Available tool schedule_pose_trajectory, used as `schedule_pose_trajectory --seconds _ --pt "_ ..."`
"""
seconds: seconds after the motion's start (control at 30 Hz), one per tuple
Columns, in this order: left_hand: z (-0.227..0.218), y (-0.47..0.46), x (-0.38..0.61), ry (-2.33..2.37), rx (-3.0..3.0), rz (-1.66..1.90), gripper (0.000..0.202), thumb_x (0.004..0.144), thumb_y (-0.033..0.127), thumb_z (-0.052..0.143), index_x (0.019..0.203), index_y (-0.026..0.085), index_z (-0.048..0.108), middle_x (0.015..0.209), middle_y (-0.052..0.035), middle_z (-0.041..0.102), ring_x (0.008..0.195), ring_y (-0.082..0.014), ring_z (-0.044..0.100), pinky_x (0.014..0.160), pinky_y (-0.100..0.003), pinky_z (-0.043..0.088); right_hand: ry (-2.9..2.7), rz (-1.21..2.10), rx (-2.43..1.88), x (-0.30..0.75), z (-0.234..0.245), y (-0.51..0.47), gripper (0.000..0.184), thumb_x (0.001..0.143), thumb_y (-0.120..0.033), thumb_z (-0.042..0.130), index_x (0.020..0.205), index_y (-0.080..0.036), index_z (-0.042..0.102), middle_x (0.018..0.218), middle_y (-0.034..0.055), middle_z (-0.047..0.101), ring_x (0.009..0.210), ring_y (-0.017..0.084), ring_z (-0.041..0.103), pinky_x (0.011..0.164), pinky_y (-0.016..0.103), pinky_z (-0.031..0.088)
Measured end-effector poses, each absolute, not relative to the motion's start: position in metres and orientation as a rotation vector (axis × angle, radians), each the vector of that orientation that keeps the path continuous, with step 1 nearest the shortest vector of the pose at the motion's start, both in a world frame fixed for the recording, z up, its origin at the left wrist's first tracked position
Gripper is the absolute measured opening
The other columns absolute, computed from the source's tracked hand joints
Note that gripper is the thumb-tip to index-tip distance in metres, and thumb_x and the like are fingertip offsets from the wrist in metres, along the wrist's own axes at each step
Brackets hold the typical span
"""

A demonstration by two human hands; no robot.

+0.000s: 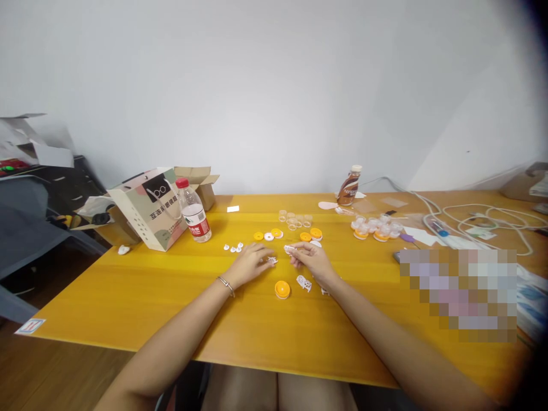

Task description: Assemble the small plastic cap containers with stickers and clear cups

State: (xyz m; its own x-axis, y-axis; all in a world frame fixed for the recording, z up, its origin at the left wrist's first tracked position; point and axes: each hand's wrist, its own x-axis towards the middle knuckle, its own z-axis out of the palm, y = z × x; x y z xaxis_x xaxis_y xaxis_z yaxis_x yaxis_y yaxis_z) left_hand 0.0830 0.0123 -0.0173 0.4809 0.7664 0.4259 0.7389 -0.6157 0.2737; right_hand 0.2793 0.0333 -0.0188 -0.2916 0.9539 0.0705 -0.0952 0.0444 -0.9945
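My right hand (311, 260) is closed in a pinch on a small white plastic piece (288, 249), held just above the table. Across from it, my left hand (249, 265) has its fingers curled, with thumb and index fingertips around a white openwork piece (272, 260); whether that piece is lifted off the table is unclear. A round orange-and-white part (282, 289) lies nearer to me, between the forearms. Beside it is another white openwork plastic piece (303, 283). One more white piece (325, 291) is partly hidden by my right forearm.
Behind my hands lie orange and white discs (276, 233) and clear rings (292, 220). Small white parts (233, 249) lie left. A water bottle (194, 214) and paper bag (149, 214) stand farther left. Capped clear-and-orange assemblies (379, 228), a brown bottle (349, 187) and cables (471, 214) are right.
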Motion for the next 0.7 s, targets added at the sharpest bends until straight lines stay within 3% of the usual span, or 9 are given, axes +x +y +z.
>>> schedule_pose_trajectory --seconds 0.17,0.47,0.7 --pt "-0.024 0.016 0.082 1.366 2.735 0.64 0.023 0.083 0.033 0.044 0.091 0.021 0.062 0.087 -0.0044 0.062 0.084 -0.0172 0.053 0.076 -0.029 0.037 -1.34 1.432 -0.879 0.279 -0.022 0.036 0.027 0.061 -0.035 0.068 0.08 -0.017 0.059 0.065 0.0018 0.066 0.063 0.013 0.061 0.063 0.025 0.045" --pt "-0.029 0.015 0.094 1.379 2.421 0.828 0.019 0.077 0.035 0.053 0.075 0.017 0.062 0.072 -0.0016 0.06 0.068 -0.0123 0.052 0.066 -0.022 0.037 -1.419 1.336 -0.881 0.278 -0.027 0.041 0.021 0.063 -0.035 0.065 0.071 -0.017 0.057 0.06 -0.0011 0.062 0.054 0.01 0.058 0.056 0.023 0.045" --pt "-0.028 0.015 0.097 1.321 2.032 1.0 0.023 0.074 0.036 0.055 0.07 0.013 0.061 0.068 -0.0009 0.061 0.061 -0.0098 0.051 0.057 -0.019 0.037 -1.451 1.367 -0.898 0.28 -0.027 0.039 0.033 0.067 -0.032 0.062 0.097 -0.02 0.056 0.06 -0.0025 0.063 0.059 0.011 0.06 0.062 0.025 0.047"
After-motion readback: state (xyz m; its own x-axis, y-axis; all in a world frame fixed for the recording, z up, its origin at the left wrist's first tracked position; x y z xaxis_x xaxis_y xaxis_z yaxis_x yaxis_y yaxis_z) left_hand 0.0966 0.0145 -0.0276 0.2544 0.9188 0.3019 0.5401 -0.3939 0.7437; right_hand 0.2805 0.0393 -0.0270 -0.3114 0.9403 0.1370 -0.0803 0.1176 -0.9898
